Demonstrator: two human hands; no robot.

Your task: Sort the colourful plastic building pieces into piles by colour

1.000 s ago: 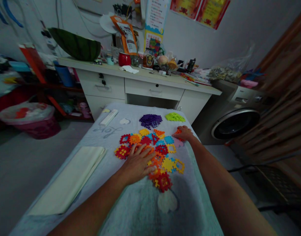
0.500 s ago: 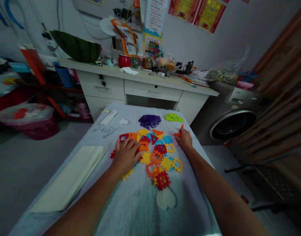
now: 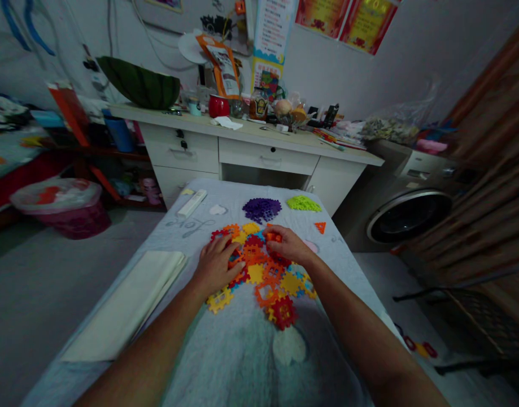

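Note:
A heap of coloured plastic interlocking tiles (image 3: 271, 277) lies spread on a pale cloth-covered table (image 3: 242, 362). My left hand (image 3: 217, 263) rests flat on the left part of the heap, fingers stretched over red and orange tiles. My right hand (image 3: 288, 244) is curled over the heap's far middle and pinches an orange tile (image 3: 274, 237). A single orange tile (image 3: 320, 227) lies apart at the right. A purple pile (image 3: 261, 208) and a lime-green pile (image 3: 302, 203) sit at the far end.
A folded cream cloth (image 3: 127, 305) lies along the table's left side, a white remote-like bar (image 3: 192, 203) at the far left. Beyond stand a cluttered white desk (image 3: 251, 152), a half watermelon (image 3: 139, 86), a washing machine (image 3: 405, 209) and a pink bin (image 3: 62, 206).
My right hand left one orange tile at the table's right and moved left onto the heap, pinching another. My left hand shifted up and left across the tiles, which bunched closer.

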